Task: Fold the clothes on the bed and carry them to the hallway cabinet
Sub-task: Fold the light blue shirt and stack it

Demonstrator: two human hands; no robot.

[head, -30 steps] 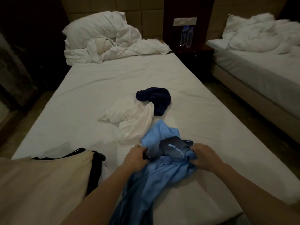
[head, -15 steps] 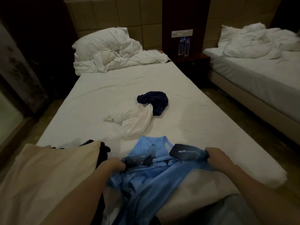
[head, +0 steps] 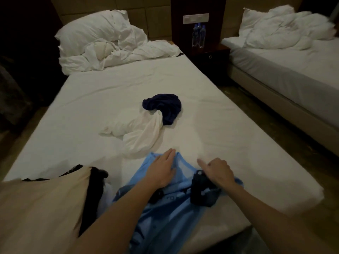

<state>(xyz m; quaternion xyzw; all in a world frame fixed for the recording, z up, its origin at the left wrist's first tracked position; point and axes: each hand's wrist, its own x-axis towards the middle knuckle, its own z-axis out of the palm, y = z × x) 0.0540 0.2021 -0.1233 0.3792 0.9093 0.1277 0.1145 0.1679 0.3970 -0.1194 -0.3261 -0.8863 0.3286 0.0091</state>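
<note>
Item: blue shirt (head: 165, 208), near end of bed (head: 229, 116). Our left hand (head: 161, 171) flat on it; right hand (head: 218, 171) w/ fingers curled at dark sleeve trim (head: 201, 187). Risk: fabric bunches, crooked fold.

pillow (head: 95, 28), water bottles (head: 198, 34) — nightstand (head: 211, 57), second bed (head: 286, 74)

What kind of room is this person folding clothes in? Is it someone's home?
Probably a hotel twin room rather than a home: two single beds with matching white bedding, a dark nightstand between them, and two water bottles standing on it under a wall switch panel.
</note>
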